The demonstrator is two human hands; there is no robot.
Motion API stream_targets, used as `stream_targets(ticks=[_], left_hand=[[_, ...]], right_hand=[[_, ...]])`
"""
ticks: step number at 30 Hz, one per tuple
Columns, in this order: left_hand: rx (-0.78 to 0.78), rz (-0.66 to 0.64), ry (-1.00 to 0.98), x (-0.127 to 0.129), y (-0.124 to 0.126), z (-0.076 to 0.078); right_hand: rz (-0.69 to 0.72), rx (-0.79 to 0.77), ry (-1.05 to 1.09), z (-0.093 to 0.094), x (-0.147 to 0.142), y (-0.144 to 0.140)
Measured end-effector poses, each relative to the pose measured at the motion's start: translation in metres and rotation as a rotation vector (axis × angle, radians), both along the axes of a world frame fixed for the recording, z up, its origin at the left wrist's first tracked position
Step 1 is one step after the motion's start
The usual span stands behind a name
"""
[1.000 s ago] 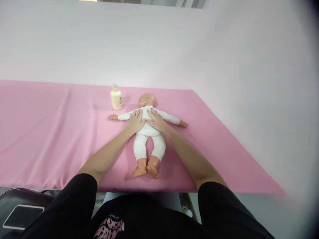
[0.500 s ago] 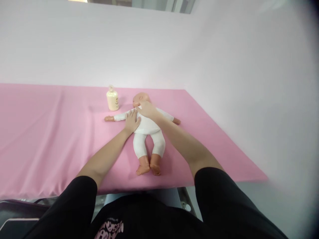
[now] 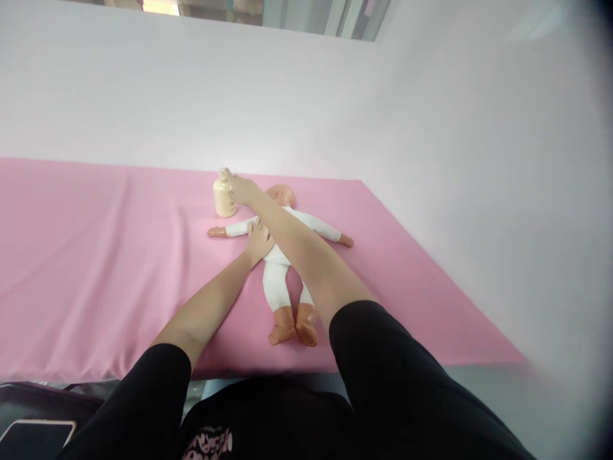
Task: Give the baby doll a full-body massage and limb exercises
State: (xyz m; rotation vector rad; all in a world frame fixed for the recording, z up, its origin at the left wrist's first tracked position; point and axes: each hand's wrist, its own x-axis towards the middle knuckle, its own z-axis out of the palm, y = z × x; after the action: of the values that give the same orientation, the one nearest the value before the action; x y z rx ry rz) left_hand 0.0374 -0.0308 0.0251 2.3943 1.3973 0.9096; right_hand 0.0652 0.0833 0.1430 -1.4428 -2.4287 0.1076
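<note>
A baby doll (image 3: 275,287) in white clothes lies on its back on the pink-covered table, arms spread and feet toward me. My left hand (image 3: 259,240) rests on the side of its torso near the armpit, fingers spread. Across the doll's chest reaches my right arm. At the top and right side of a cream pump bottle (image 3: 224,199), my right hand (image 3: 242,190) has its fingers closed around the pump and neck. The bottle stands upright beyond the doll's outstretched arm on the left. My right forearm hides part of the doll's chest and one leg.
Pink cloth (image 3: 96,255) covers the table, with folds on the left. A white wall (image 3: 191,96) rises behind and along the right. A phone-like dark device (image 3: 36,439) lies at the lower left, below the table edge.
My right hand has left the doll's upper chest and moved left and away to the pump bottle. My left hand stays on the doll. The view has shifted slightly.
</note>
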Motion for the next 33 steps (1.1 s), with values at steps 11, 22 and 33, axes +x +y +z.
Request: stream_targets(ticks=[11,22,33], left_hand=[[-0.026,-0.101,0.019,0.002,0.02,-0.019],[-0.173,-0.027,0.13,0.01,0.006,0.006],[-0.119,-0.073,0.209,0.033,-0.028,0.015]], right_hand=[[0.085,-0.013,0.016,-0.086,0.104,-0.101],[-0.419,-0.216,0.133,-0.113,0.171,-0.136],[0.077,-0.17,0.054,-0.109,0.163,-0.155]])
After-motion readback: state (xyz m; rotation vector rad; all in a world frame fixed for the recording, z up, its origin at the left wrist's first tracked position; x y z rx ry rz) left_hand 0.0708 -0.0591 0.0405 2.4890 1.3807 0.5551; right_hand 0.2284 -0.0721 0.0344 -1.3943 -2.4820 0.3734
